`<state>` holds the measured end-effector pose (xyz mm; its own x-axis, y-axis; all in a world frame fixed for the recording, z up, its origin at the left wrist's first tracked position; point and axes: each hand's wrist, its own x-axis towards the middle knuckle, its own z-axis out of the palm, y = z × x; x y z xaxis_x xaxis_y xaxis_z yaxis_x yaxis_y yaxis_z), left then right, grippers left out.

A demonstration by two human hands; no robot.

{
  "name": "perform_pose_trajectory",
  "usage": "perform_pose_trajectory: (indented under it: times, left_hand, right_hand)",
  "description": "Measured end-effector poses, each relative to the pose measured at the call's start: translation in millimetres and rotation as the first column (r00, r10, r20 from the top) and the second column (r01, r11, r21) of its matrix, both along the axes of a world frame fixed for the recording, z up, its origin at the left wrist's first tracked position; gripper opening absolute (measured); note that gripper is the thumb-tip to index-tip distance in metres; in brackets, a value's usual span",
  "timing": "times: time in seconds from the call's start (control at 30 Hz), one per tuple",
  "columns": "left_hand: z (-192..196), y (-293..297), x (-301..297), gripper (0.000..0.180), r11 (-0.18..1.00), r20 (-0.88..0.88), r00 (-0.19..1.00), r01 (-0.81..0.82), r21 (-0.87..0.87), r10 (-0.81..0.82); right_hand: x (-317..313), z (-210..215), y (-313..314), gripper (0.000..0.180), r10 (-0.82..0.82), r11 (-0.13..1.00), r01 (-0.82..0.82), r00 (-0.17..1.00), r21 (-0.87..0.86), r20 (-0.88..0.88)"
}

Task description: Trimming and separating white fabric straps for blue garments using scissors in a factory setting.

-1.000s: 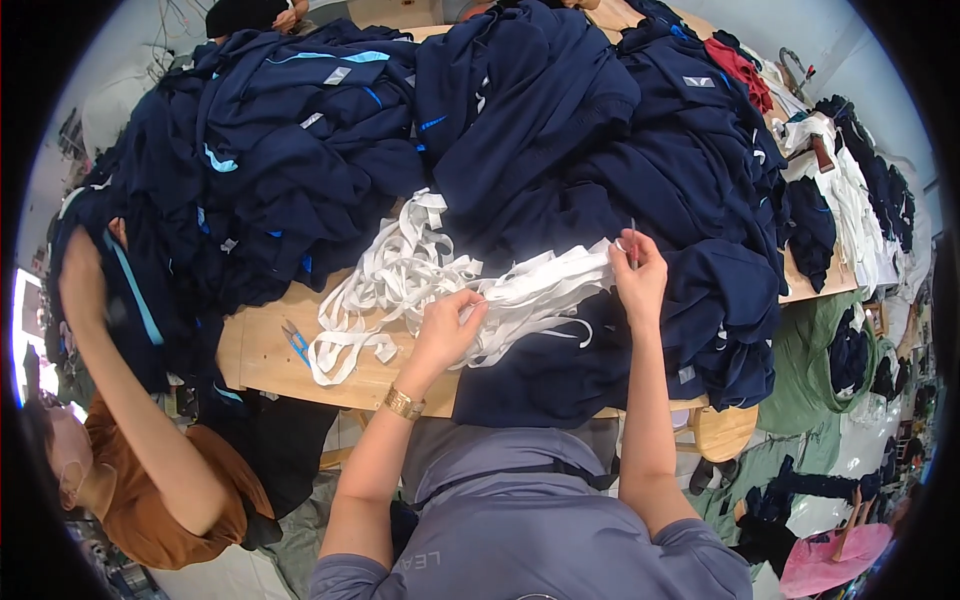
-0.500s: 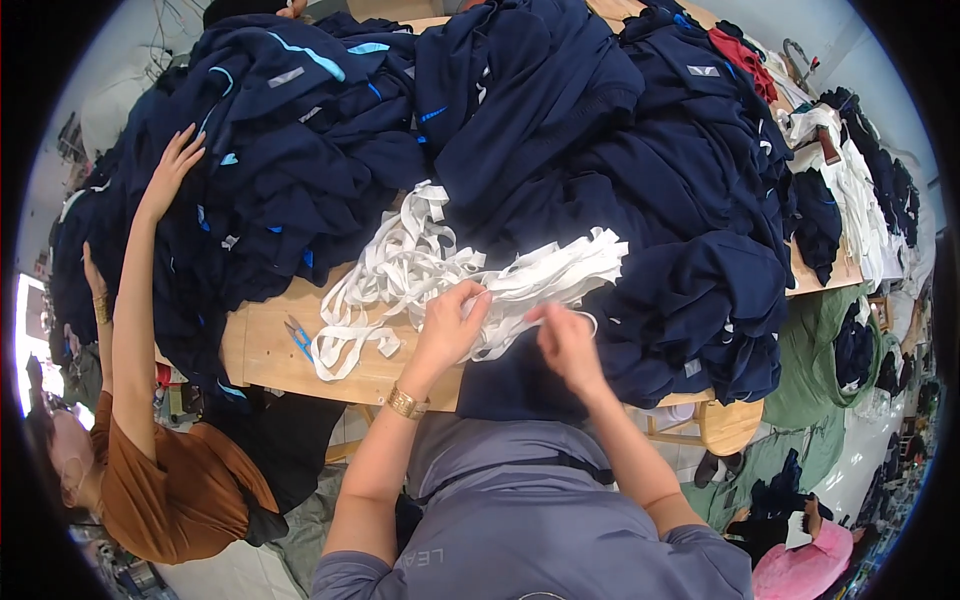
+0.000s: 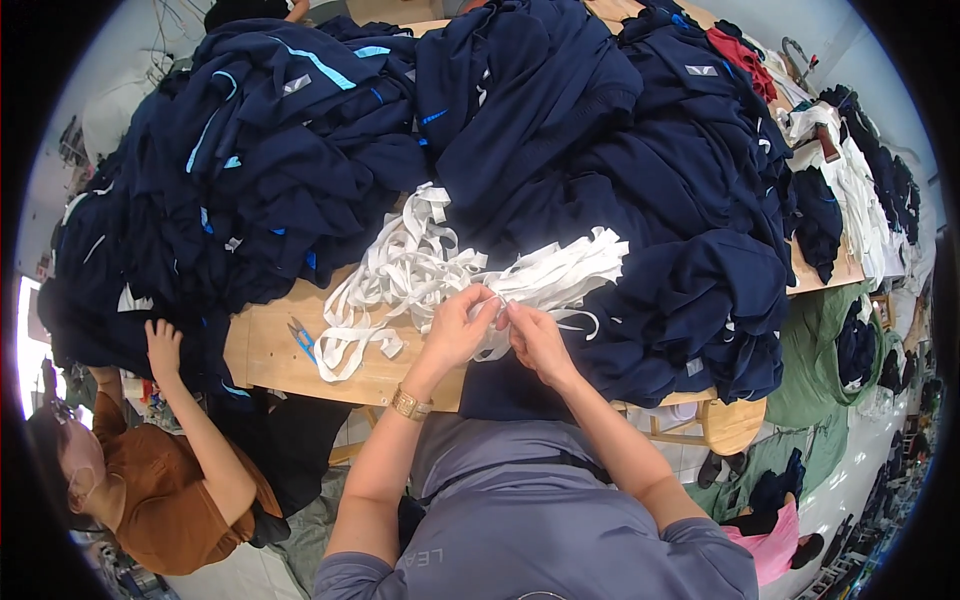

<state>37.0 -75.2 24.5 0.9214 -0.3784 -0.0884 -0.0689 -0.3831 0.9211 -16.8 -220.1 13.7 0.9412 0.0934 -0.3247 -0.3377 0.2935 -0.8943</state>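
“Well, you're facing a great heap of navy garments (image 3: 540, 110), and it's filling the far side and spilling over the near right edge!”

“Yes, and it's leaving you only a bare patch of wooden table (image 3: 260, 350) at the near left, which is probably why the white pieces are sitting so close to you.”

“To your left, a co-worker in a brown top (image 3: 170, 490) is laying a hand against that same heap.”

“Centre stage, the loose tangle of white strips (image 3: 405, 275) is sprawling over the wood, while the straighter bundle of white strips (image 3: 565, 272) is lying beside it on navy cloth, its ends pointing right, presumably so the lengths are staying in line.”

“And your hands?”

“Your left hand (image 3: 455, 328) is pinching the bundle's near end between thumb and forefinger, seemingly steadying it. Your right hand (image 3: 537, 342) is curling its fingers close against the left's; they're hiding whatever's between them, so I can't tell if it's gripping.”

“You're using fingertips, likely because such narrow strips are offering a palm little to hold.”

“Smallest of all, the blue-handled snips (image 3: 303, 342) are resting beside the tangle, apparently clear of your fingers yet within reach.”
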Motion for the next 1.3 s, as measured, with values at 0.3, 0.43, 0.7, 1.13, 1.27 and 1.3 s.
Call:
perform_pose_trajectory:
  times: [0.3, 0.43, 0.7, 1.13, 1.27, 1.3]
  left_hand:
    - [-5.1, 0.6, 5.2, 0.021, 0.995, -0.119, 0.991, 0.049, -0.083, -0.059]
    - [0.0, 0.7, 5.7, 0.018, 0.981, -0.106, 0.985, 0.120, -0.155, -0.137]
    - [5.4, 2.5, 7.5, 0.020, 0.963, -0.149, 0.968, 0.166, -0.213, -0.200]
    - [27.4, 1.7, 14.1, 0.023, 0.969, -0.118, 0.972, 0.184, -0.165, -0.204]
    - [27.4, 11.0, 19.6, 0.026, 0.971, -0.188, 0.960, 0.177, -0.163, -0.207]
    - [25.4, 13.3, 20.7, 0.026, 0.972, -0.188, 0.961, 0.176, -0.154, -0.204]
  right_hand:
    - [-0.6, -2.2, -2.9, 0.037, 0.015, 0.999, -0.017, 0.999, 0.047, 0.039]
    - [0.9, 2.2, -6.3, 0.036, 0.044, 0.998, -0.044, 0.999, 0.039, 0.000]
    - [0.2, 2.8, -9.3, 0.034, 0.026, 0.997, -0.026, 1.000, 0.069, -0.008]
    - [41.3, 33.5, -56.5, 0.017, -0.331, 0.830, 0.471, 0.848, -0.300, 0.414]
    - [56.9, 45.6, -112.6, 0.020, -0.482, 0.711, 0.638, 0.749, -0.297, 0.455]
    - [57.8, 44.9, -124.0, 0.020, -0.507, 0.697, 0.640, 0.758, -0.323, 0.410]
